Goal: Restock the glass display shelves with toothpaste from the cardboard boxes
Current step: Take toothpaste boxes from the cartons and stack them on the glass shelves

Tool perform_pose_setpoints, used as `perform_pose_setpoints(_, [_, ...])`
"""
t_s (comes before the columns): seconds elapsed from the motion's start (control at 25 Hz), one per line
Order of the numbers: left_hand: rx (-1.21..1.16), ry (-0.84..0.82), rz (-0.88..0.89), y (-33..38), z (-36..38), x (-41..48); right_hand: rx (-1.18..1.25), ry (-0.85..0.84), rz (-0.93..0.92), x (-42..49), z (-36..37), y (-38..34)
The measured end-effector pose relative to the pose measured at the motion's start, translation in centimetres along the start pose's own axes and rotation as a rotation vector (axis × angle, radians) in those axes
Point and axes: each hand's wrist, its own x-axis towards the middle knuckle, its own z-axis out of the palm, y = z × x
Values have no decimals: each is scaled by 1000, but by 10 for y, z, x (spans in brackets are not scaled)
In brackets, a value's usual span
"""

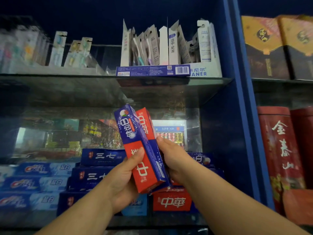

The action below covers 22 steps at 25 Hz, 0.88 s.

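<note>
Two red-and-blue toothpaste boxes are held upright in front of the lower glass shelf. My left hand (123,177) grips the front box (135,143) from the left, thumb across its red face. My right hand (174,158) holds the rear box (145,124) from the right side. Below and behind them, stacks of toothpaste lie on the lower shelf: dark blue boxes (101,156), blue-and-white boxes (39,168) and a red box (172,201). One blue toothpaste box (152,70) lies flat on the upper glass shelf (67,77). No cardboard box is in view.
Toothbrush packs (167,46) stand in a white display carton on the upper shelf, with more blurred at left. A blue cabinet post (237,99) borders the shelves on the right. Beyond it stand red tea tins (279,146) and orange-and-black boxes (264,46).
</note>
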Motion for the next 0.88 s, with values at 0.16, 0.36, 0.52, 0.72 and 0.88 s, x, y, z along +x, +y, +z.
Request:
perform_pose_setpoints(0.16, [63, 50, 96, 8, -12, 1, -839, 195, -193, 3, -57, -6])
perform_pose_setpoints(0.36, [94, 127, 142, 25, -36, -3, -1383, 207, -61, 10, -117, 39])
perform_pose_setpoints(0.52, [101, 151, 156, 27, -40, -4, -1449, 203, -171, 12, -118, 39])
perform_pose_setpoints(0.72, [107, 150, 142, 18, -42, -9, -1695, -23, -152, 14, -114, 45])
perform_pose_setpoints(0.88, [118, 131, 114, 13, -39, -8, -1647, -4, -142, 8, -111, 48])
